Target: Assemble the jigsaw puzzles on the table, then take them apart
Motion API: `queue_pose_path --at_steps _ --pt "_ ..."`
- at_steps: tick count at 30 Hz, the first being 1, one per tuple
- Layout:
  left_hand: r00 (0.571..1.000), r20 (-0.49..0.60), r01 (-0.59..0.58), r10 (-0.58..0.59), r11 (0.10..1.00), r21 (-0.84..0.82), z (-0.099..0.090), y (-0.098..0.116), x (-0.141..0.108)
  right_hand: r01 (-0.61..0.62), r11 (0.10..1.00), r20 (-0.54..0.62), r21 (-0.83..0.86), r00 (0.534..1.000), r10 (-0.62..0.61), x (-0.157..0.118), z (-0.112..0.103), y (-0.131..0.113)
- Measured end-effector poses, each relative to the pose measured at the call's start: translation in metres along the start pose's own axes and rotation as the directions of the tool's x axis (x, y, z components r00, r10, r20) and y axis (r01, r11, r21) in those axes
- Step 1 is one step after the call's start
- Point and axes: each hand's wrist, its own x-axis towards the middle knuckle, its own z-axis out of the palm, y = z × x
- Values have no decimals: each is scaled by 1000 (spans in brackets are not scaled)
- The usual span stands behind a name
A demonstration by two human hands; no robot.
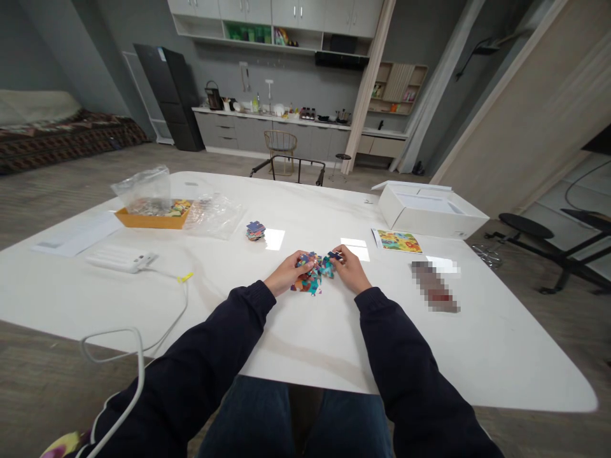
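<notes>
Colourful jigsaw puzzle pieces (312, 285) are gathered between my hands over the white table. My left hand (287, 272) is closed, with its thumb and fingers on a bunch of mixed pieces. On the other side, my right hand (351, 269) pinches dark blue and teal puzzle pieces (328, 264) against the right edge of the bunch. Whether these touch or interlock with the others is too small to tell. Farther off, to the left of my hands, stands a small stack of puzzle pieces (255, 230).
An orange tray (151, 220) with more pieces and clear plastic bags (214, 213) lies back left, near a white power bank (121, 259) with a cable. To the right are a picture card (397, 241), an open white box (429, 219) and a blurred-out object (434, 286).
</notes>
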Motion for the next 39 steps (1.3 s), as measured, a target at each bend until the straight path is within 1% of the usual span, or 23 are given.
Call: queue_pose_path --at_steps 3,6,8,10,12,14,17,19,21,24,26,28,30,32,33,35,37,39 --pt "1000 -4 -21 21 1000 -20 1 2 -1 -27 993 -27 119 999 30 2 2 -4" --pt "1000 10 -3 3 1000 -28 2 2 -2 -59 973 -25 223 997 66 2 8 -10" --pt "1000 9 22 -22 999 -30 2 1 -2 -55 972 -39 230 997 66 1 11 -15" --pt "999 1 43 -43 998 -39 2 1 -2 -27 975 -71 222 997 43 0 14 -20" --pt "999 -1 43 -43 997 -60 2 3 -2 -10 967 -92 253 995 34 0 14 -24" --pt "1000 12 16 -15 995 -98 2 6 -2 -22 954 -102 298 993 54 0 13 -26" --pt "998 41 -39 46 988 -147 3 12 -3 -50 950 -150 308 984 100 0 12 -26" --pt "996 41 -66 73 989 -135 4 14 -5 -63 941 -176 333 976 127 0 13 -28" --pt "997 27 -74 76 995 -62 6 14 -7 -70 919 -166 389 975 145 0 14 -31" --pt "995 -18 -91 94 989 113 6 11 -7 -108 868 -118 484 975 186 0 17 -37" --pt "990 -39 -124 135 968 219 5 9 -6 -184 804 -67 565 962 267 -2 18 -41" --pt "989 -34 -126 141 950 287 3 8 -5 -289 717 1 634 928 372 -3 20 -43" --pt "995 -19 -86 97 947 310 2 6 -3 -353 668 29 655 895 445 -5 23 -44" --pt "998 -13 -58 65 952 301 2 6 -3 -348 672 4 654 889 458 -6 26 -45" --pt "998 -14 -60 67 957 285 3 6 -3 -335 672 -13 660 890 456 -6 27 -45" --pt "996 -5 -83 87 966 244 4 7 -5 -333 638 -17 694 879 477 -6 27 -44" --pt "995 17 -103 101 973 208 7 9 -7 -363 590 4 721 854 521 -6 26 -42" --pt "992 15 -129 128 972 197 8 11 -8 -389 583 33 713 850 526 -6 26 -42"
